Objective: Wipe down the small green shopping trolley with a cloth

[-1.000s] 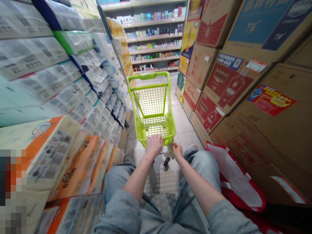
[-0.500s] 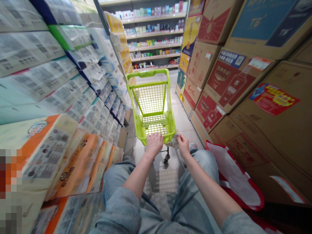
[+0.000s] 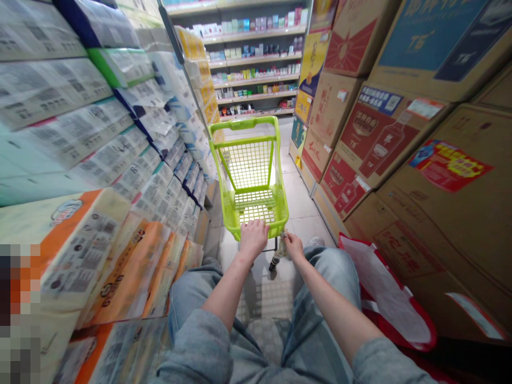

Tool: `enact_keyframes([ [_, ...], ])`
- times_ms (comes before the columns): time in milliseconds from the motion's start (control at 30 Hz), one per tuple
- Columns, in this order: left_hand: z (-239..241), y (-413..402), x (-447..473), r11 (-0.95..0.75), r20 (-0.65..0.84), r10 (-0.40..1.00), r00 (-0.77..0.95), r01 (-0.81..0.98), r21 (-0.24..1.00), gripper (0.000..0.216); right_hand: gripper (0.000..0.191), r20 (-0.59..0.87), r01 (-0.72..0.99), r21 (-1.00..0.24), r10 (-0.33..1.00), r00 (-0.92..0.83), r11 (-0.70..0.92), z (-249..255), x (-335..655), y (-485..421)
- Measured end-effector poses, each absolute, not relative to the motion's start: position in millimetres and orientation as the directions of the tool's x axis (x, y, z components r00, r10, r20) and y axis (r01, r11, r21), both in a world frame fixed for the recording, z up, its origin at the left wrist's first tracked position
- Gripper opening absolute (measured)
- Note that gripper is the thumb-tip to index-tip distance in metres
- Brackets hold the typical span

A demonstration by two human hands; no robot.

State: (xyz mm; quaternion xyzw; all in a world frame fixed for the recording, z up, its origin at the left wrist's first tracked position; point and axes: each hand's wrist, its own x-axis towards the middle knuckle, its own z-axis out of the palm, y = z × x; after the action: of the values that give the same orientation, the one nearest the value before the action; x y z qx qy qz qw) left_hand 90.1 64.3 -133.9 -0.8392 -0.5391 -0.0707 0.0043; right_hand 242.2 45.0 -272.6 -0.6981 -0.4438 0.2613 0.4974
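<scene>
Narrow shop aisle is stretching ahead of you, with a tiled floor (image 3: 298,200) running between the stacks. Tissue packs (image 3: 100,154) are piling up along your left, cardboard boxes (image 3: 400,138) are stacking high on your right, and shelves (image 3: 256,58) of small goods are closing off the far end. You are crouching low, and your knees (image 3: 192,288) in grey jeans are showing at the bottom of the view. A green cart (image 3: 250,176) is standing upright in the middle of the aisle, right in front of you, with its handle at the far side. Your left hand (image 3: 253,236) is clenching the near rim of the cart's basket, fingers curling over the edge. Your right hand (image 3: 293,246) is pinching a crumpled pale rag (image 3: 282,248) and holding it just under the basket's near right corner, above the black wheel (image 3: 273,263). Whether the rag is touching the frame, you cannot tell from here. A red bag (image 3: 386,290) with a pale lining is gaping just beside your right leg, leaning against the lowest boxes.
</scene>
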Motion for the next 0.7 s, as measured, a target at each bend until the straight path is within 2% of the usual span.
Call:
enact_keyframes([
  [67, -135.1, 64.8, 90.4, -0.422, 0.128, 0.902, 0.412, 0.904, 0.066, 0.033, 0.032, 0.095, 0.352, -0.930, 0.856, 0.508, -0.106, -267.9, 241.9, 42.5],
  [200, -138.3, 66.1, 92.4, -0.437, 0.146, 0.894, 0.424, 0.896, 0.077, 0.033, 0.040, 0.250, 0.348, -0.938, 0.703, 0.666, 0.004, -243.4, 236.0, 35.4],
  [267, -139.2, 66.2, 94.1, -0.440, 0.156, 0.892, 0.423, 0.894, 0.090, 0.033, 0.042, 0.300, 0.370, -0.928, 0.662, 0.686, 0.037, -229.8, 229.5, 33.2],
  [400, -138.9, 63.7, 98.7, -0.441, 0.173, 0.891, 0.420, 0.890, 0.112, 0.035, 0.042, 0.312, 0.403, -0.915, 0.678, 0.665, 0.026, -220.2, 211.5, 30.1],
  [533, -134.5, 61.2, 102.6, -0.437, 0.169, 0.894, 0.415, 0.890, 0.129, 0.034, 0.038, 0.315, 0.407, -0.910, 0.766, 0.560, 0.077, -233.4, 199.5, 23.9],
  [600, -129.6, 63.5, 101.3, -0.453, 0.133, 0.890, 0.437, 0.880, 0.140, 0.032, 0.036, 0.301, 0.398, -0.913, 0.807, 0.508, 0.090, -240.2, 201.9, 20.9],
  [700, -119.6, 72.9, 90.5, -0.506, 0.009, 0.858, 0.514, 0.842, 0.186, 0.030, 0.036, 0.271, 0.394, -0.918, 0.788, 0.552, 0.040, -242.7, 215.9, 18.5],
])
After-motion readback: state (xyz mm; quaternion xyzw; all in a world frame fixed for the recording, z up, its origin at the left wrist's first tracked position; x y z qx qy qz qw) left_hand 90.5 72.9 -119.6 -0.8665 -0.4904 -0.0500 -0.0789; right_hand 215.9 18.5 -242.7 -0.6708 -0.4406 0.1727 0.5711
